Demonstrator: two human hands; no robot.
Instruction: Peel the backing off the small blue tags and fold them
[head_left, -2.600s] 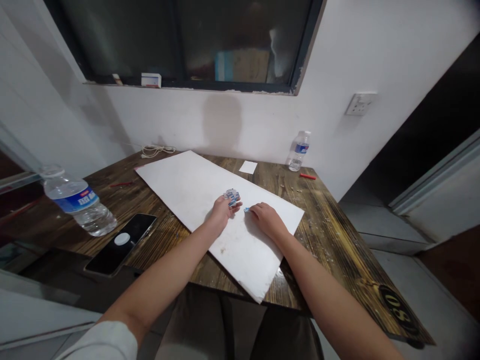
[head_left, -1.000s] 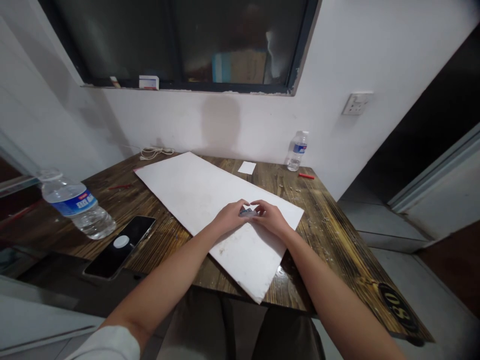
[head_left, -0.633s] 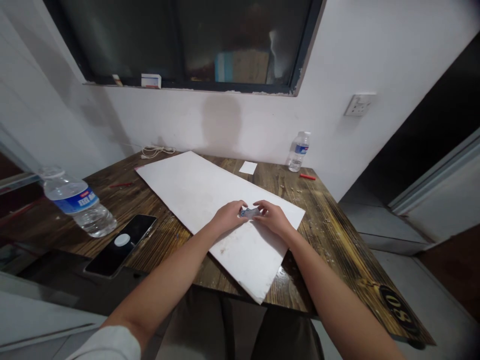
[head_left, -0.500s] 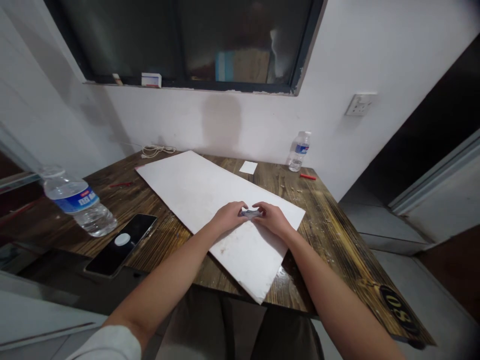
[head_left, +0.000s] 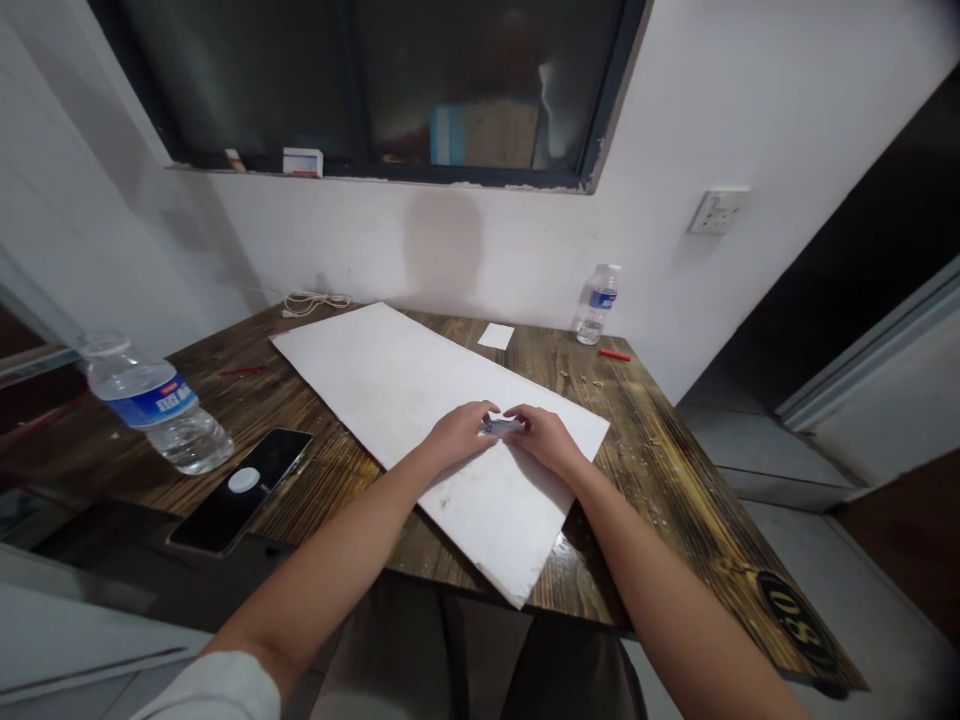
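The person's left hand (head_left: 459,432) and right hand (head_left: 545,436) face each other, fingers curled and gripping opposite ends of a small grey-blue piece (head_left: 501,429), its material unclear. Holding both ends probably keeps it level and steady. It sits over a white rectangular board (head_left: 390,365); contact cannot be told. The board, askew on the dark-brown wooden surface (head_left: 660,470), likely gives a smooth, pale backing.

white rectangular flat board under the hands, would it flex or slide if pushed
The white rectangular flat board would probably stay fairly stiff, as it lies flat without visible curl. It might slide or pivot on the brown wooden table, since no clamp shows. Its near corner, ragged-looking, could chip if knocked.
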